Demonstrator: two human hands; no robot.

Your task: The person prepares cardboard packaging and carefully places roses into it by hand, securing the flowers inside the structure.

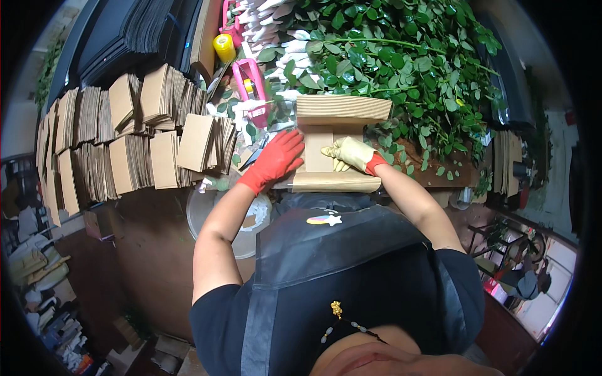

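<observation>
Before me on the table lies a sheet of corrugated cardboard (343, 109) with its far and near ends curled up. A flat tan card piece (320, 150) rests on its middle. My right hand (350, 152), in a pale yellow glove over a red one, lies on the card and the sheet with fingers bent; whether it pinches anything is hidden. My left hand (277, 157), in a red rubber glove, is at the sheet's left edge, fingers spread and holding nothing visible. A pink tape dispenser (250, 91) with yellow tape stands beyond my left hand.
Leafy green stems (400, 61) cover the table's far right. White-wrapped bundles (296, 58) lie beside them. A yellow tape roll (224, 47) sits near the back. Stacks of folded cardboard (127, 160) fill the left side, with black sheets (127, 42) behind. Below the table edge stands a round translucent tub (200, 216).
</observation>
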